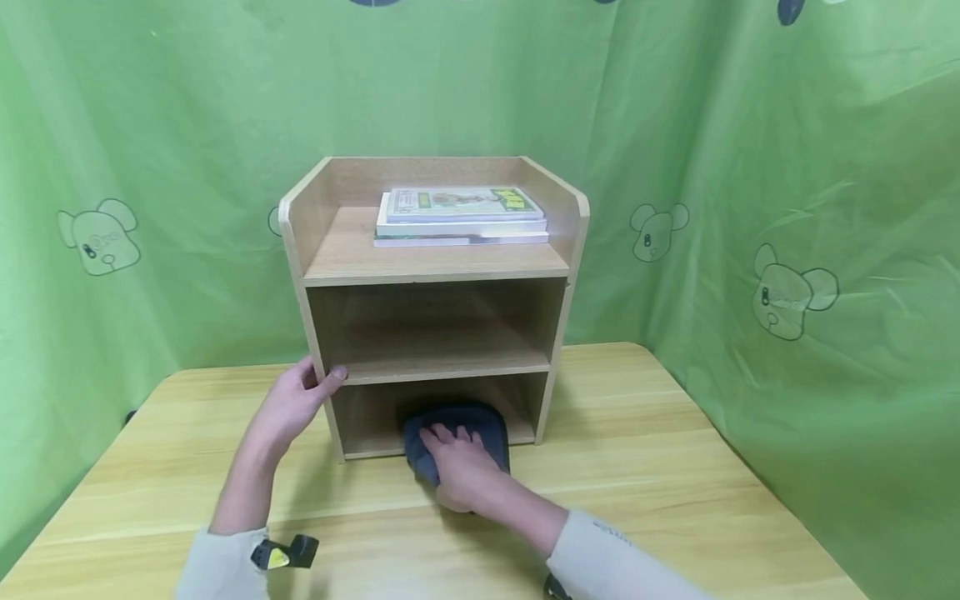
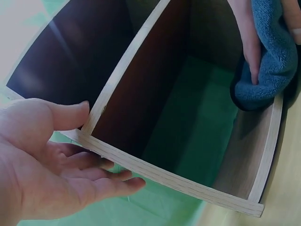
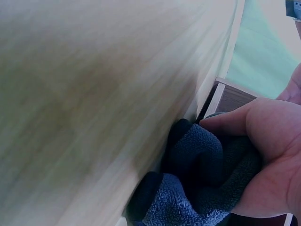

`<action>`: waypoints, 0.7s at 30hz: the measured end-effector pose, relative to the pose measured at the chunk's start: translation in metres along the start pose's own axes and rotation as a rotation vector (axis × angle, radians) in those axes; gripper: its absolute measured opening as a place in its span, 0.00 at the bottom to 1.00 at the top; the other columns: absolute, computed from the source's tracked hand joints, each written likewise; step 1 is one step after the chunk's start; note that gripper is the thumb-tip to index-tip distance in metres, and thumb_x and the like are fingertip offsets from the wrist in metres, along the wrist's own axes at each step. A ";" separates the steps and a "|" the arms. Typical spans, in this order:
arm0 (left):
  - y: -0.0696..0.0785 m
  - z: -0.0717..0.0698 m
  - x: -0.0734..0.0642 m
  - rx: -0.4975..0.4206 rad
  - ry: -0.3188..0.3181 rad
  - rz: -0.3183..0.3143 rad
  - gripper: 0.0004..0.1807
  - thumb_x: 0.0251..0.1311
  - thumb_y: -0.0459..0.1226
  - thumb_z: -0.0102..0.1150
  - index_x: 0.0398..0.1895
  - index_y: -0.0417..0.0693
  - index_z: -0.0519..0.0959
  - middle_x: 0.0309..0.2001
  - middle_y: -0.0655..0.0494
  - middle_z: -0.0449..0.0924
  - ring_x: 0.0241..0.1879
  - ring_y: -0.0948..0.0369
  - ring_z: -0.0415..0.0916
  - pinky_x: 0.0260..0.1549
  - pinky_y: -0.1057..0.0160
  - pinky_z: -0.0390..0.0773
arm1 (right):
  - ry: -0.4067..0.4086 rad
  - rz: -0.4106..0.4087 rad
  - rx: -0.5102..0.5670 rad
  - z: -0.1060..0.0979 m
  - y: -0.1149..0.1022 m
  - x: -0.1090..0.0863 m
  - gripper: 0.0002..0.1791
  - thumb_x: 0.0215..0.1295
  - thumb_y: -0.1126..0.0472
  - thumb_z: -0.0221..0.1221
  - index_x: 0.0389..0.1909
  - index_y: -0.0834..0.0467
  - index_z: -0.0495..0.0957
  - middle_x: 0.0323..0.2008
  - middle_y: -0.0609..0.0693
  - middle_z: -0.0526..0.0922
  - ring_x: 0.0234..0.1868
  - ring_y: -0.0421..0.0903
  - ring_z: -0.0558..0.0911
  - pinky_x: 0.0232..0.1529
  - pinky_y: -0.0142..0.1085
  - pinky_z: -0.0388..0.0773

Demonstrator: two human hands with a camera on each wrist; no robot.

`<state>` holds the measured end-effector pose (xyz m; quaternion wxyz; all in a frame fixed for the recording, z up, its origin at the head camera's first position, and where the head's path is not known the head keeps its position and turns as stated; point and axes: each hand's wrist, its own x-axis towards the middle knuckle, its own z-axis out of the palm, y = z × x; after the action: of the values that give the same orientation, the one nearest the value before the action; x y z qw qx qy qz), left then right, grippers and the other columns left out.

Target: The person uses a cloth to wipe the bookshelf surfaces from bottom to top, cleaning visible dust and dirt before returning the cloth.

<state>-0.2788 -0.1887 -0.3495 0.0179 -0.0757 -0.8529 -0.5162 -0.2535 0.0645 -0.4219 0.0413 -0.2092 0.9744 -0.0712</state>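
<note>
Tabletop [image 1: 675, 467], bearing wooden shelf unit [image 1: 437, 277]; books [image 1: 461, 218] on its top show in head view only. Blue cloth [image 1: 491, 429], over the bottom board's front edge [image 1: 375, 454], gripped by right hand [image 1: 461, 471]; left hand [image 1: 291, 406] clasps side panel [image 2: 178, 178], far-side fingertips [image 2: 136, 182], hidden from head view, showing from left wrist.

My work surface: light wood-grain table [image 1: 660, 433], far corners rounded. Directly on it, toward the far edge from where I sit, one wooden shelf unit [image 1: 561, 333], upright, open front facing me. Three boards. Top board [image 1: 337, 250], walled at the back and both sides, carries a flat stack of books [image 1: 461, 218], illustrated cover uppermost. Middle board [image 1: 442, 354] spans between the side panels below that. Bottom board [image 1: 371, 442] sits near table level; dark blue cloth [image 1: 491, 429] lies over its front edge. Can't tell if cloth touches table.
</note>
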 end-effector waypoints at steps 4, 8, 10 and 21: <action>-0.002 0.000 0.001 0.003 -0.055 -0.012 0.42 0.69 0.46 0.62 0.79 0.42 0.55 0.76 0.36 0.59 0.77 0.40 0.54 0.72 0.38 0.58 | -0.005 0.008 -0.006 -0.001 -0.001 0.001 0.47 0.53 0.68 0.64 0.77 0.52 0.61 0.76 0.54 0.64 0.73 0.66 0.65 0.72 0.58 0.63; -0.011 0.005 0.006 0.009 -0.085 -0.026 0.42 0.68 0.39 0.62 0.79 0.39 0.53 0.76 0.36 0.59 0.76 0.39 0.54 0.72 0.37 0.57 | -0.005 0.012 0.001 -0.001 -0.001 0.000 0.48 0.53 0.68 0.64 0.78 0.51 0.60 0.76 0.54 0.63 0.74 0.66 0.65 0.73 0.58 0.62; -0.017 0.009 0.007 -0.006 -0.090 -0.032 0.39 0.68 0.36 0.59 0.77 0.36 0.54 0.74 0.34 0.61 0.75 0.38 0.56 0.72 0.37 0.58 | -0.003 0.007 0.003 -0.001 -0.001 0.000 0.48 0.53 0.68 0.64 0.78 0.52 0.61 0.76 0.54 0.63 0.73 0.66 0.65 0.72 0.58 0.63; -0.033 0.019 0.009 -0.035 -0.085 -0.047 0.33 0.63 0.24 0.49 0.72 0.25 0.58 0.70 0.24 0.62 0.72 0.33 0.59 0.69 0.36 0.61 | -0.005 0.007 0.005 0.001 -0.001 0.000 0.47 0.53 0.68 0.63 0.78 0.51 0.60 0.77 0.54 0.63 0.74 0.66 0.64 0.73 0.58 0.62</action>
<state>-0.2918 -0.1856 -0.3863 -0.0317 -0.0776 -0.8452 -0.5278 -0.2527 0.0637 -0.4230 0.0446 -0.2058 0.9749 -0.0727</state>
